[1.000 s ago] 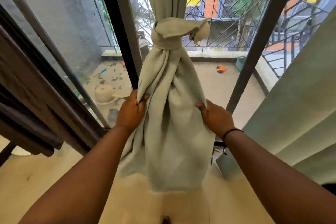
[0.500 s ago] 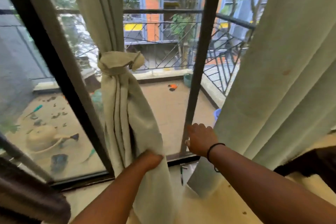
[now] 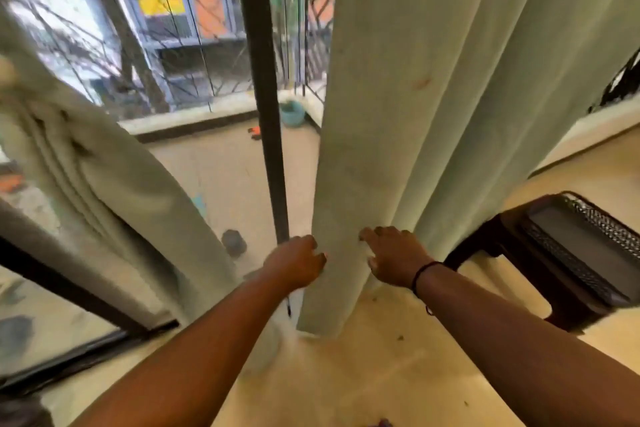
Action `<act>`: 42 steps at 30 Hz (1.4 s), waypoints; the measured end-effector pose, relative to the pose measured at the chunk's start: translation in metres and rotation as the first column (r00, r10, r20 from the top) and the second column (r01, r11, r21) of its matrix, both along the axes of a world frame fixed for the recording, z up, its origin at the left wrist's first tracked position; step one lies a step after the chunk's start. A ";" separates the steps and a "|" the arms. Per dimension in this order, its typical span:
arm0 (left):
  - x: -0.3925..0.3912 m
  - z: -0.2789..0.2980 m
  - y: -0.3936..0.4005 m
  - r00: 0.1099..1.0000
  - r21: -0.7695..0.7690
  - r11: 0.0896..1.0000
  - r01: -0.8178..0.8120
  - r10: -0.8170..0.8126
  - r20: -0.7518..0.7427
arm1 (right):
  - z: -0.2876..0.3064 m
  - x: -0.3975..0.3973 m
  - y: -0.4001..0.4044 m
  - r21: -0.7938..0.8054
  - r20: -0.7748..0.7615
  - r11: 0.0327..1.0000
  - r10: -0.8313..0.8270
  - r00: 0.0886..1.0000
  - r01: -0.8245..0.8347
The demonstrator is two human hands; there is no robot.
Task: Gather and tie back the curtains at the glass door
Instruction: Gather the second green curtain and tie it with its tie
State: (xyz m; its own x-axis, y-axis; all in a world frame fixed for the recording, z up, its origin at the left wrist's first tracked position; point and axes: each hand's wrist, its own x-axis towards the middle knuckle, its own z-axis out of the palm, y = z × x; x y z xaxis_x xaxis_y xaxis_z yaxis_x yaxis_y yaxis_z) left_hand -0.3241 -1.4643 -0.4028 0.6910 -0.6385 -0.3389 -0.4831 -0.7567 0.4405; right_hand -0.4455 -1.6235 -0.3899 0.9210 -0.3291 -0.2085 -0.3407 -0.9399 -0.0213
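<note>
Both hands on the loose right curtain (image 3: pixel 398 114), low down near its hem. Left hand (image 3: pixel 298 265) curled round the curtain's left edge, right hand (image 3: pixel 394 256) pressing a fold with fingers bent, real grip hard to tell. Left curtain (image 3: pixel 104 191) bunched beside the door frame (image 3: pixel 266 80). Dark stool (image 3: pixel 571 253) at right.

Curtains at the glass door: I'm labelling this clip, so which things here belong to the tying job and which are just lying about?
Job:
right curtain
left curtain
left hand
right hand

Lying about:
dark stool
teal pot
orange item
</note>
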 end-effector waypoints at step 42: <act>0.008 0.020 -0.324 0.955 -0.584 0.772 -0.251 0.297 -0.018 | 0.016 0.084 -0.299 0.445 0.293 0.830 -0.491 0.820 0.337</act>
